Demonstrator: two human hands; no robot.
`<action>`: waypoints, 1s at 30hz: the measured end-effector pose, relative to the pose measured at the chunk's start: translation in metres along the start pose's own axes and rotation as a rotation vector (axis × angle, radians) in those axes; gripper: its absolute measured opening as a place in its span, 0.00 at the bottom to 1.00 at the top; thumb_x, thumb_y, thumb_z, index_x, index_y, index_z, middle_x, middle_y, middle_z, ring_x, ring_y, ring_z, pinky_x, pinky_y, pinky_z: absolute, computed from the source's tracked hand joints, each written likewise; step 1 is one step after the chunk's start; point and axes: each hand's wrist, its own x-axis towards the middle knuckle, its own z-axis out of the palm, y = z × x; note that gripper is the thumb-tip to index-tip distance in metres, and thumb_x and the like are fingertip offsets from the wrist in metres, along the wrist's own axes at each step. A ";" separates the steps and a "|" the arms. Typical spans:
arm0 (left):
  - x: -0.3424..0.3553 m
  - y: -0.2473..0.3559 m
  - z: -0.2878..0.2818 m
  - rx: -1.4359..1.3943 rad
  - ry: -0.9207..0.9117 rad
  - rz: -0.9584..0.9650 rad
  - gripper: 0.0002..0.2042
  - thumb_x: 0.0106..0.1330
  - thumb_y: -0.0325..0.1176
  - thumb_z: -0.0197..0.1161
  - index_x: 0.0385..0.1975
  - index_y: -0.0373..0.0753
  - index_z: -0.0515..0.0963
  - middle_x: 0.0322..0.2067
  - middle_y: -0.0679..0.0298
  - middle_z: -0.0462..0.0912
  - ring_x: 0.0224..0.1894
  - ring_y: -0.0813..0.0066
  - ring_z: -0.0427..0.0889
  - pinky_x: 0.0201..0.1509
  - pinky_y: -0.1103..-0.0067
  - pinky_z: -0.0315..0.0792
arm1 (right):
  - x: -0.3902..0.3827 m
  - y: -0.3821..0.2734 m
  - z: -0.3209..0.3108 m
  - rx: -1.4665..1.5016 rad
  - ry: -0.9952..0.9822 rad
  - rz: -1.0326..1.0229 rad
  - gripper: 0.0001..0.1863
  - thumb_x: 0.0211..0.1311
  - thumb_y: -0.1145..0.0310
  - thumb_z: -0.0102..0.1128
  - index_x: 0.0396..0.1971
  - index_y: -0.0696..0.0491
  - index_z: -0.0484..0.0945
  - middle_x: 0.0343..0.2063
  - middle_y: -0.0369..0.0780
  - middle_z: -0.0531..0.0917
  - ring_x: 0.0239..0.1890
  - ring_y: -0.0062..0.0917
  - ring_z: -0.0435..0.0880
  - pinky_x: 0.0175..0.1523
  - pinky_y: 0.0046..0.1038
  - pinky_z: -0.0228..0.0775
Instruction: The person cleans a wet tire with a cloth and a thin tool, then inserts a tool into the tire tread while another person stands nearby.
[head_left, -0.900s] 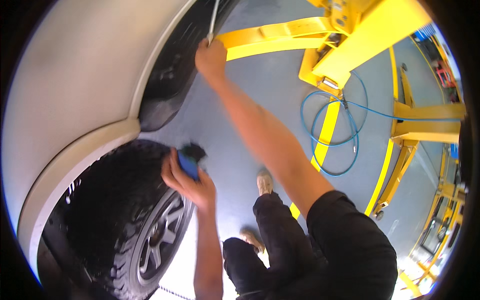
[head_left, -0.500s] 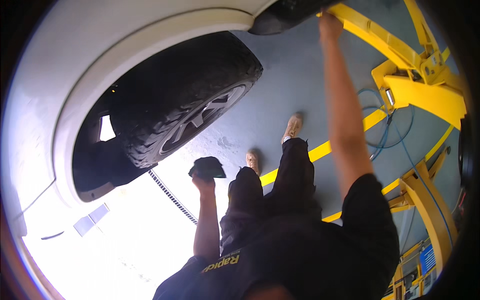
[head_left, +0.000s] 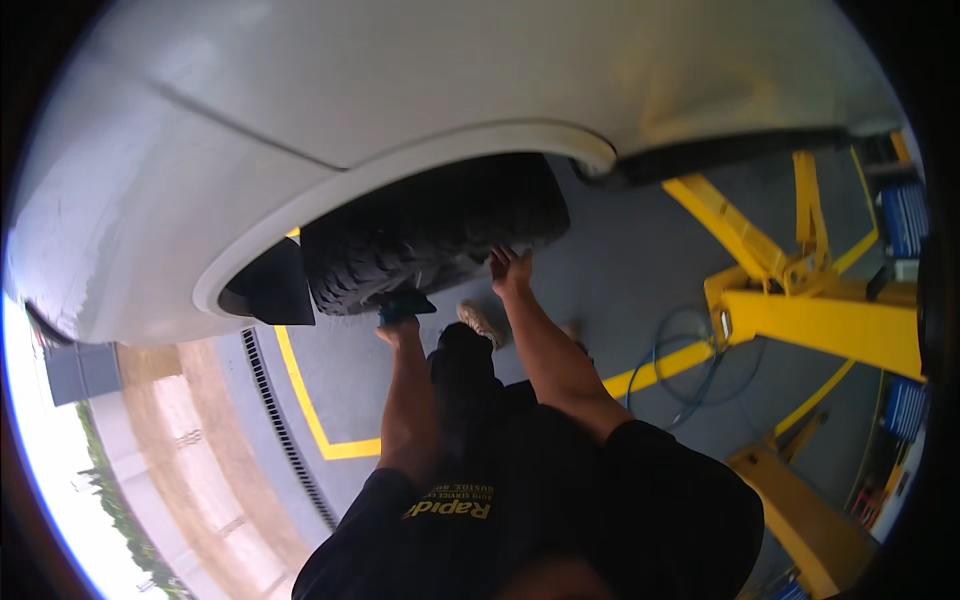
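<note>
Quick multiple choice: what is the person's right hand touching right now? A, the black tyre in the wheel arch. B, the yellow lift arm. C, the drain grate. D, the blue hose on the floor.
A: the right hand is pressed flat on the tread of the black tyre under the white wheel arch, away from the yellow lift arm and blue hose.

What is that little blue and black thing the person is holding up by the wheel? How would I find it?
Find the big white car body overhead, then the black knobbly tyre in its wheel arch. Right under the tyre's lower edge, the left hand holds up a small blue and black tool against the tread. It is the only blue thing touching the tyre; the right hand beside it is bare.
</note>
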 end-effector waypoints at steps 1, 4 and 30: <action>0.002 0.003 -0.007 0.134 -0.013 0.019 0.23 0.80 0.41 0.39 0.56 0.33 0.80 0.53 0.52 0.85 0.53 0.51 0.85 0.66 0.51 0.78 | -0.002 -0.001 -0.009 0.104 0.094 -0.015 0.41 0.81 0.32 0.40 0.65 0.57 0.77 0.63 0.46 0.83 0.64 0.34 0.82 0.59 0.36 0.78; -0.043 0.024 -0.071 0.604 -0.059 0.157 0.24 0.79 0.49 0.47 0.62 0.39 0.78 0.61 0.54 0.82 0.58 0.49 0.83 0.71 0.50 0.74 | -0.052 0.023 -0.130 0.267 -0.019 -0.135 0.17 0.73 0.52 0.65 0.52 0.48 0.83 0.49 0.37 0.87 0.48 0.29 0.86 0.46 0.33 0.81; -0.366 0.144 -0.237 0.619 0.249 -0.113 0.33 0.81 0.59 0.48 0.74 0.41 0.70 0.70 0.58 0.78 0.71 0.54 0.76 0.78 0.58 0.68 | -0.467 0.028 -0.331 -1.174 0.317 0.468 0.33 0.78 0.50 0.47 0.75 0.51 0.67 0.76 0.49 0.70 0.75 0.44 0.72 0.75 0.43 0.65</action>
